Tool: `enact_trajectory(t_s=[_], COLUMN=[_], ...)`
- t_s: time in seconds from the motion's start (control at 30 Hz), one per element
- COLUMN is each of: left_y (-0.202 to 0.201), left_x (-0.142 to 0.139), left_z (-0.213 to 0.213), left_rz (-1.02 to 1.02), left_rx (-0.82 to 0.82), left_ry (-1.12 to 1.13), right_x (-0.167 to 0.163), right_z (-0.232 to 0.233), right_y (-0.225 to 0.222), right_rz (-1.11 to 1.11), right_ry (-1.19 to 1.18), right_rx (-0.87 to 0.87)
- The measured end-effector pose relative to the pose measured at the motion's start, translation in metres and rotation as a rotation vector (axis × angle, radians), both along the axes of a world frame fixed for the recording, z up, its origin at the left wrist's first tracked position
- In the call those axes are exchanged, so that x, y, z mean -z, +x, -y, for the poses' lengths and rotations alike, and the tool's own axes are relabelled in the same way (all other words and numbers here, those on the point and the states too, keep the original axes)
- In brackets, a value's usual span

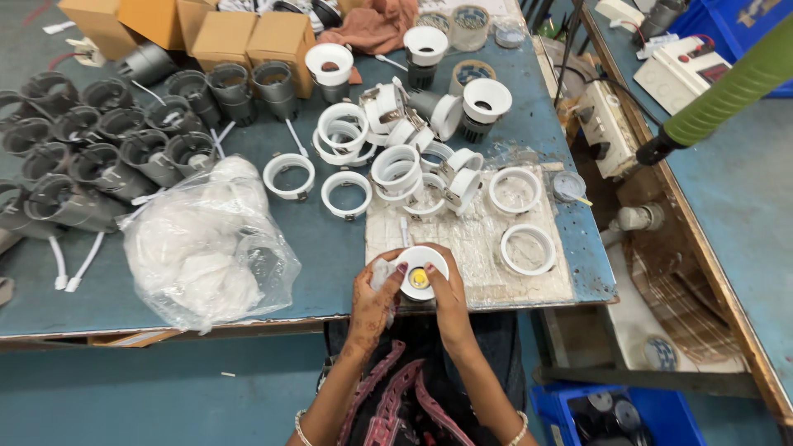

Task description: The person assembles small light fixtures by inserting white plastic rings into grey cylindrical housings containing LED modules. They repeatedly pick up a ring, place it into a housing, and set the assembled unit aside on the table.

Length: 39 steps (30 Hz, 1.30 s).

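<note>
Both my hands hold one small round white downlight [420, 271] with a yellow centre, at the near edge of the blue table [330, 248]. My left hand [373, 299] grips its left side, thumb on the rim. My right hand [447, 297] grips its right side. The light sits just above a worn pale board [479, 248]. Several white trim rings [396, 169] lie on and beyond the board. A single ring [528, 249] rests to the right of my hands.
A clear plastic bag [206, 244] of white stuff lies to the left. Several grey lamp housings [107, 153] crowd the far left. Cardboard boxes [223, 33] stand at the back. A green-handled tool [727, 91] hangs at the right. A blue bin [611, 413] sits below.
</note>
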<state>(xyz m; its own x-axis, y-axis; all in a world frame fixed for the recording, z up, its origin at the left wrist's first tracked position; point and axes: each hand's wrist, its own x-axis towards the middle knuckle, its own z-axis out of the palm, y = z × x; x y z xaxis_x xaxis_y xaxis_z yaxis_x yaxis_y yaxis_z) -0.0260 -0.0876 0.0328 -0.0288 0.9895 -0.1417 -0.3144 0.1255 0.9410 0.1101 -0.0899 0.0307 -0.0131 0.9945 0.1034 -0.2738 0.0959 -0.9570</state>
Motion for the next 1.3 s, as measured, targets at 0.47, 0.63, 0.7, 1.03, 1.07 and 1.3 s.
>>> enact_trajectory(t_s=[0.47, 0.63, 0.7, 1.03, 1.07, 1.3], left_y=[-0.035, -0.039, -0.023, 0.164, 0.170, 0.169], left_x=[0.014, 0.023, 0.027, -0.002, -0.003, 0.021], left_z=[0.006, -0.008, -0.009, 0.028, 0.027, 0.005], left_rz=[0.128, 0.107, 0.026, -0.836, -0.853, -0.740], left_rx=[-0.178, -0.179, -0.154, 0.149, 0.177, 0.195], left_ry=[0.092, 0.127, 0.055, 0.342, 0.324, 0.548], right_x=[-0.063, -0.060, -0.058, -0.059, -0.059, -0.060], right_z=[0.042, 0.049, 0.061, 0.132, 0.135, 0.134], right_y=[0.020, 0.089, 0.133, 0.260, 0.263, 0.261], right_rz=[0.974, 0.397, -0.023, -0.908, -0.932, -0.836], right_ry=[0.406, -0.064, -0.046, 0.009, 0.017, -0.046], right_rx=[0.051, 0.104, 0.149, 0.056, 0.069, 0.090])
